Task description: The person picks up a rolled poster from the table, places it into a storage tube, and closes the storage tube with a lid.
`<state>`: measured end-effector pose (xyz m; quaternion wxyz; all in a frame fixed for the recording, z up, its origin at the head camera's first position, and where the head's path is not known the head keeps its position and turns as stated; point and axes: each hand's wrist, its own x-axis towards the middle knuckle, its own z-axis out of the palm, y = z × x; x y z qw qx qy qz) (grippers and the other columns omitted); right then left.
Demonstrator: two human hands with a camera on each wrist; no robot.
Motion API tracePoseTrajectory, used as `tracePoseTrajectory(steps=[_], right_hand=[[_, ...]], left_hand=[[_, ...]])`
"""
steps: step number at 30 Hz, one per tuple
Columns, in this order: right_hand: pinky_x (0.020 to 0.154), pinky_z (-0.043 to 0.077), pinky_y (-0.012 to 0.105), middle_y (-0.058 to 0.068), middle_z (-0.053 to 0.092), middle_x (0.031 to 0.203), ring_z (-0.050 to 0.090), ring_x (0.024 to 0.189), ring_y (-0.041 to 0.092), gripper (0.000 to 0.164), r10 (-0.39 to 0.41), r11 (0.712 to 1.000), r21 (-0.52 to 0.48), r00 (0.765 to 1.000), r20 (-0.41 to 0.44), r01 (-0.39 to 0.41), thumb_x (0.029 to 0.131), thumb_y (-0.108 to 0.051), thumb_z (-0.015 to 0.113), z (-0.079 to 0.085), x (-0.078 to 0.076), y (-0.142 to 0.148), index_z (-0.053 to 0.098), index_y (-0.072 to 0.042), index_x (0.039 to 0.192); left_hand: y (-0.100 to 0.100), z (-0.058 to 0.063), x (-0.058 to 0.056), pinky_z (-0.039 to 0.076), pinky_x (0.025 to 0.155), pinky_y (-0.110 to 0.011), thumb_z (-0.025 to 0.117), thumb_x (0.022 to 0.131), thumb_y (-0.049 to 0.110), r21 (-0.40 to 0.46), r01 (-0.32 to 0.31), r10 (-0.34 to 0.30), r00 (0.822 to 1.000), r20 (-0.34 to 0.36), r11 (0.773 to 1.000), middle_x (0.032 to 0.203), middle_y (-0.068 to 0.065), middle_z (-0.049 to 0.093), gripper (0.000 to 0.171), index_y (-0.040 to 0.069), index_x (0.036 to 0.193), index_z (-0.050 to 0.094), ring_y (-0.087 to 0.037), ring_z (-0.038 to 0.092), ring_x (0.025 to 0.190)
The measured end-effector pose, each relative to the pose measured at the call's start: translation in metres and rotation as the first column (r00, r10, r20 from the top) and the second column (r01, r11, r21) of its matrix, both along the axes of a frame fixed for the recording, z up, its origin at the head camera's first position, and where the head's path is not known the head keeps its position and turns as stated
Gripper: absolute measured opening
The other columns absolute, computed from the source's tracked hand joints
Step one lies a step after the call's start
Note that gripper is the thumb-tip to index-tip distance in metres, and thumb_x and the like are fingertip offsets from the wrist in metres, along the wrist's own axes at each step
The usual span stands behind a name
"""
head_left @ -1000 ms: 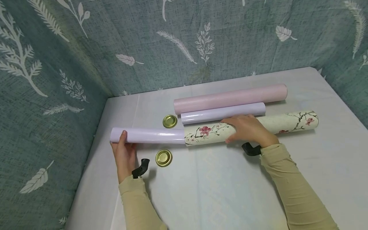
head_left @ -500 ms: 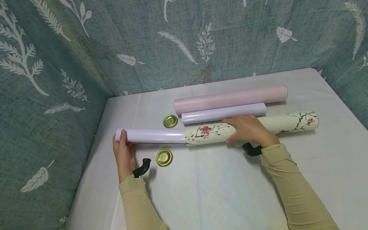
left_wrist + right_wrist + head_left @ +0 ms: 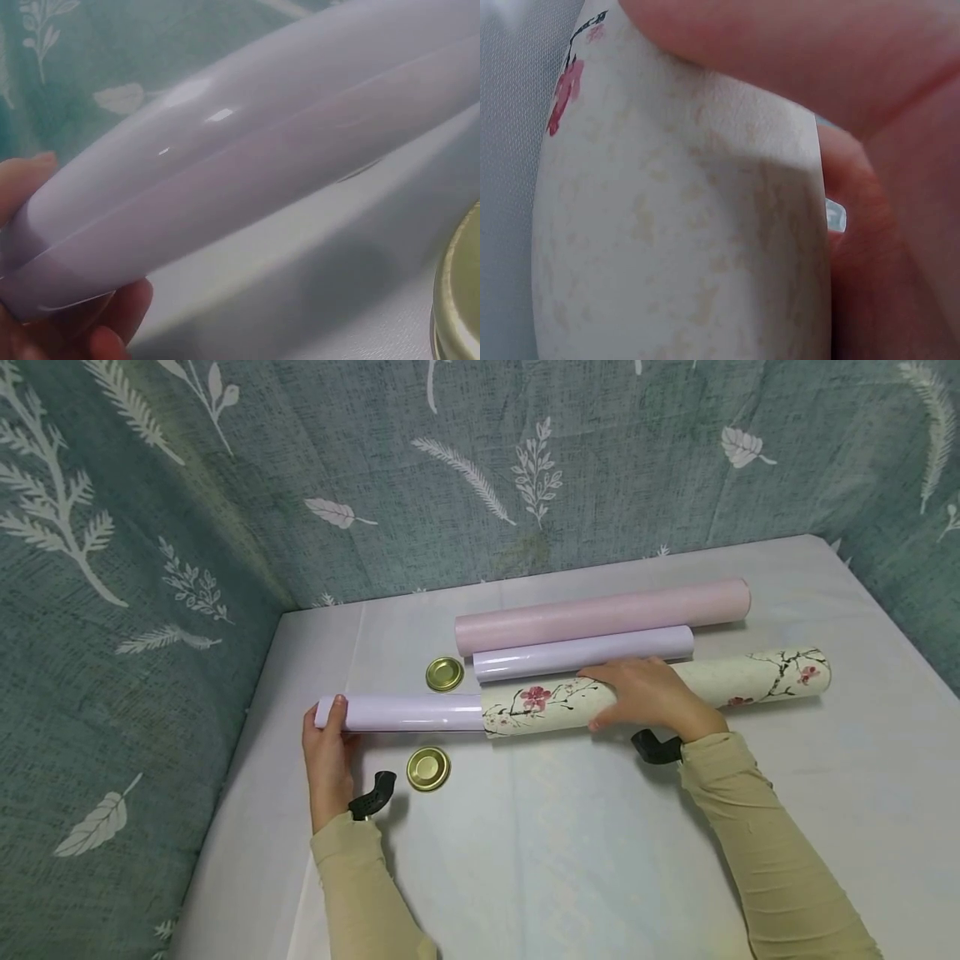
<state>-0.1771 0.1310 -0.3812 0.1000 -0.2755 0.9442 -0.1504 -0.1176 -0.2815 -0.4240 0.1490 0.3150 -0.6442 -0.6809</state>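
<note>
In the head view a glossy lilac roll (image 3: 412,714) lies at the left, its right part hidden inside a cream flowered roll (image 3: 765,681). My left hand (image 3: 327,768) grips the lilac roll near its left end, thumb on top; the left wrist view shows fingers curled beneath the same lilac roll (image 3: 247,165). Over the middle of the flowered roll, my right hand (image 3: 651,697) holds it from above. Close up in the right wrist view, thumb and fingers reach around the flowered roll (image 3: 682,247), which has a pink blossom at its edge.
Behind the flowered roll lie a second lilac roll (image 3: 585,653) and a longer pink roll (image 3: 600,617). Two gold jar lids, one behind (image 3: 445,674) and one in front (image 3: 428,769) of the held lilac roll, rest on the white table (image 3: 570,860). Patterned green cloth (image 3: 600,468) hangs behind.
My left hand has moved right, pushing the lilac roll further into the flowered roll, so less of it shows. The right hand and the flowered roll have stayed in place.
</note>
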Motion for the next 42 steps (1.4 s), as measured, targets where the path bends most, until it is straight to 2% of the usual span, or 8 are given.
tracePoseTrajectory(steps=[6,12,18,27,34,39,42], right_hand=[[0.087,0.031,0.049,0.003,0.052,0.125,0.045,0.115,0.025,0.080,0.006,1.000,0.006,1.000,0.015,-0.006,0.061,-0.053,0.074,0.0007,0.0000,0.0002,0.047,-0.022,0.130],[0.087,0.031,0.049,0.003,0.052,0.124,0.046,0.114,0.026,0.079,0.002,1.000,0.015,1.000,0.014,-0.002,0.061,-0.052,0.074,0.0028,0.0004,-0.0012,0.047,-0.023,0.129],[0.088,0.030,0.050,0.003,0.052,0.124,0.046,0.114,0.026,0.079,-0.002,1.000,0.016,1.000,0.012,0.002,0.061,-0.052,0.074,0.0030,0.0009,-0.0013,0.047,-0.023,0.130],[0.088,0.030,0.050,0.003,0.053,0.123,0.046,0.113,0.027,0.079,0.007,1.000,0.021,1.000,0.001,-0.007,0.061,-0.053,0.073,0.0006,-0.0006,0.0004,0.046,-0.024,0.129],[0.089,0.030,0.050,0.004,0.052,0.124,0.045,0.114,0.027,0.081,0.001,1.000,0.023,1.000,0.003,-0.001,0.061,-0.054,0.073,0.0004,0.0005,0.0000,0.046,-0.023,0.130],[0.088,0.031,0.050,0.004,0.052,0.123,0.046,0.114,0.027,0.081,-0.003,1.000,0.028,1.000,-0.004,0.003,0.060,-0.054,0.073,0.0018,0.0008,-0.0002,0.046,-0.023,0.130],[0.088,0.031,0.050,0.004,0.052,0.123,0.046,0.114,0.027,0.080,-0.004,1.000,0.027,1.000,-0.005,0.004,0.061,-0.054,0.073,0.0026,0.0015,-0.0006,0.046,-0.024,0.130]], left_hand=[[0.0005,0.0017,0.0002,0.037,0.072,-0.028,0.062,0.074,0.055,-0.066,0.052,-0.047,0.996,0.082,0.996,0.120,-0.001,0.043,0.069,0.024,0.130,0.038,-0.017,0.044,0.094],[-0.0005,-0.0003,-0.0003,0.039,0.067,-0.026,0.063,0.073,0.054,-0.090,0.068,-0.060,0.995,0.085,0.994,0.123,0.000,0.042,0.065,0.028,0.130,0.041,-0.017,0.044,0.094],[0.0005,-0.0021,0.0001,0.042,0.064,-0.024,0.063,0.072,0.055,-0.132,0.098,-0.082,0.990,0.117,0.986,0.120,-0.001,0.045,0.061,0.035,0.127,0.045,-0.017,0.047,0.088],[0.0019,-0.0033,-0.0025,0.043,0.064,-0.024,0.060,0.075,0.055,-0.174,0.132,-0.106,0.983,0.148,0.976,0.120,-0.001,0.045,0.065,0.025,0.130,0.042,-0.016,0.049,0.083],[0.0049,-0.0011,-0.0018,0.045,0.060,-0.021,0.050,0.080,0.059,-0.216,0.166,-0.127,0.975,0.184,0.962,0.117,-0.005,0.048,0.065,0.018,0.129,0.041,-0.016,0.051,0.078],[0.0061,0.0001,-0.0029,0.045,0.060,-0.020,0.050,0.083,0.055,-0.222,0.197,-0.158,0.970,0.184,0.955,0.116,-0.005,0.049,0.057,0.016,0.125,0.045,-0.017,0.051,0.081],[0.0080,0.0016,-0.0025,0.045,0.060,-0.019,0.051,0.081,0.057,-0.235,0.216,-0.168,0.963,0.209,0.948,0.117,-0.004,0.048,0.060,0.016,0.125,0.045,-0.019,0.051,0.083]])
